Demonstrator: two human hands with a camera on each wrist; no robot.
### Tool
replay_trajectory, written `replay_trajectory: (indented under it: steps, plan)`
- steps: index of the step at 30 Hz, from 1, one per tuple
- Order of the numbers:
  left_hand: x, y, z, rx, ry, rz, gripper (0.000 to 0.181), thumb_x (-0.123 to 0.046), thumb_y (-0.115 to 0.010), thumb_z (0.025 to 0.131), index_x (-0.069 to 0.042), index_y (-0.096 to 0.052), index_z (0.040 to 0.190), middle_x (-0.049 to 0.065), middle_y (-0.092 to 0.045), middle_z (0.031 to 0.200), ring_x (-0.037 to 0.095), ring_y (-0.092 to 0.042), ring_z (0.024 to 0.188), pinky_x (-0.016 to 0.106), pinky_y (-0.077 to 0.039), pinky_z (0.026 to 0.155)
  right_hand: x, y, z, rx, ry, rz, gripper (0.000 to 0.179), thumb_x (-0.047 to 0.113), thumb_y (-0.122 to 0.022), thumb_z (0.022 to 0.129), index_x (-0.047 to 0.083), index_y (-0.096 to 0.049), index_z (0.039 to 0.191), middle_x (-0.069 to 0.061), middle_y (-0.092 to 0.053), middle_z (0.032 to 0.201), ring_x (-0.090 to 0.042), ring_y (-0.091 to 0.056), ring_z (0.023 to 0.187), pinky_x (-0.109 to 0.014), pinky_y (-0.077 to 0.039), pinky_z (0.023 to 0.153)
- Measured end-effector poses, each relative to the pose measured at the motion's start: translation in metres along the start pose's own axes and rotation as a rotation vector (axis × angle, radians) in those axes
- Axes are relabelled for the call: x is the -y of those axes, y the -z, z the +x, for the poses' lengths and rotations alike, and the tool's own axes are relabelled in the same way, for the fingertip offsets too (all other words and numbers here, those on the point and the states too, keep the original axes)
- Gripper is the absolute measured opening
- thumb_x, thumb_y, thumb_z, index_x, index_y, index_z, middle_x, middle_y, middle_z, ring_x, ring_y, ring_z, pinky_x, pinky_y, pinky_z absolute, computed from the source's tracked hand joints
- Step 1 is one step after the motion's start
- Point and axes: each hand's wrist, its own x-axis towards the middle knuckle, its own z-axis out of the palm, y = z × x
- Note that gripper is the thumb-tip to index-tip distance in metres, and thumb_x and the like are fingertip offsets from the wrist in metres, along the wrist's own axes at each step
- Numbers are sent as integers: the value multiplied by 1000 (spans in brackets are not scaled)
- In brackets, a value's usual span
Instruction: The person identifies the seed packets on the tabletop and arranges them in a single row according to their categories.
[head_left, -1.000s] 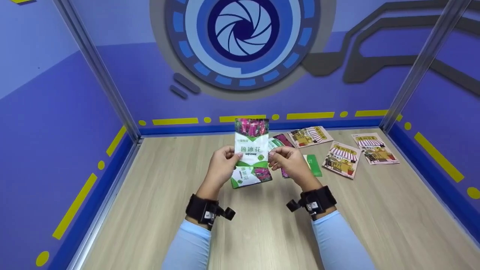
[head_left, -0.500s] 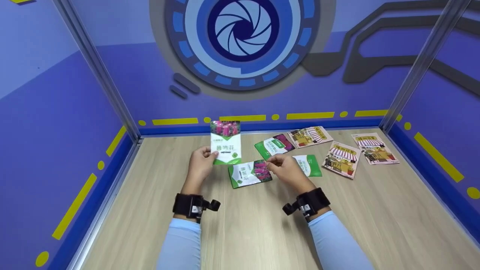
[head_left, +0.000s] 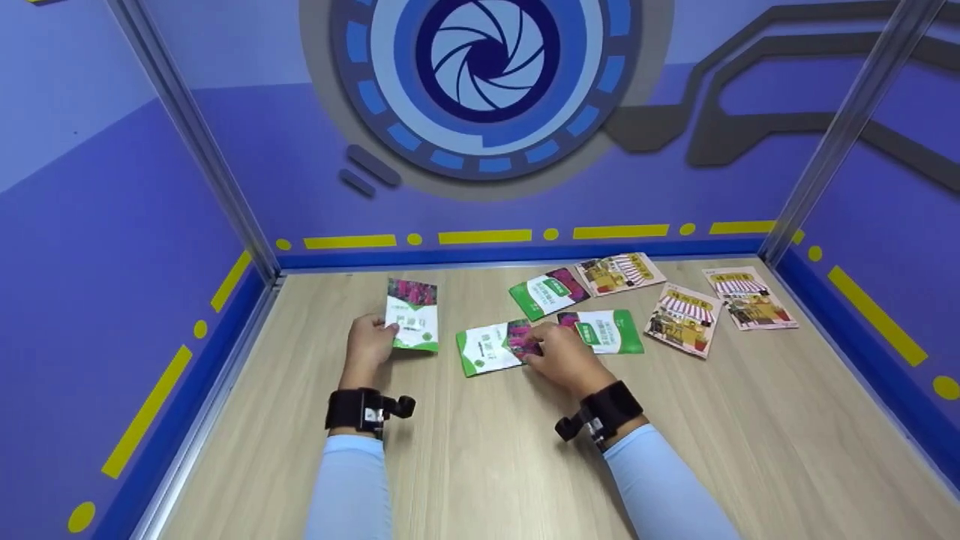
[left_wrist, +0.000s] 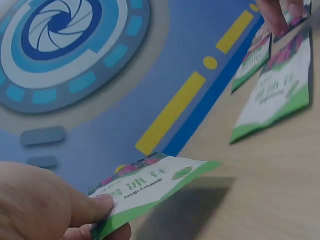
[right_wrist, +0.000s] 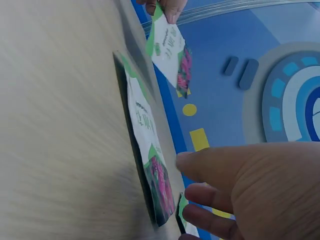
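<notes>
Between thumb and fingers, my left hand [head_left: 367, 341] pinches a white and green seed packet [head_left: 416, 322] with pink flowers at its top. The left wrist view shows this packet [left_wrist: 145, 187] tilted above the table, its shadow below. A matching seed packet [head_left: 489, 349] lies on the table to the right. My right hand [head_left: 566, 356] is at that packet's flower end. In the right wrist view the thumb and fingers [right_wrist: 207, 197] are apart, beside the lying packet [right_wrist: 145, 122], with nothing visible between them.
Two more green and white packets lie beyond the right hand, one flat packet [head_left: 551, 292] farther back and another packet [head_left: 619, 331] partly behind the hand. Several pink shop-print packets [head_left: 684, 319] lie at the right. Blue panels [head_left: 480, 259] enclose the wooden table [head_left: 495, 465].
Both hands held the upper packet a second ago. The right hand let go and moved down to the lying packet. My left hand carried its packet left and lowered it.
</notes>
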Motion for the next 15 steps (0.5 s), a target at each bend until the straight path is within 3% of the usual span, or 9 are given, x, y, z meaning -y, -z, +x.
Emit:
replay_trajectory:
  steps: [6,15]
  plan:
    - [16,9,4,-27,61,92,40,-11,-63,112,17,-66,141,37,-67,149,49,-63,142,60,-53,123,-1,-3,0,-4,43,-65,23,14,-93,94,5,-83,113,-9,-77,110,-20,-66,97,-46,-62,90]
    - [36,16,3,-127,106,148,34,-7,-52,113,16,-64,136,37,-68,141,49,-66,133,62,-55,116,-1,-3,-1,9,42,-87,25,16,-92,95,4,-83,114,-10,-77,112,-22,-64,97,-46,-61,90]
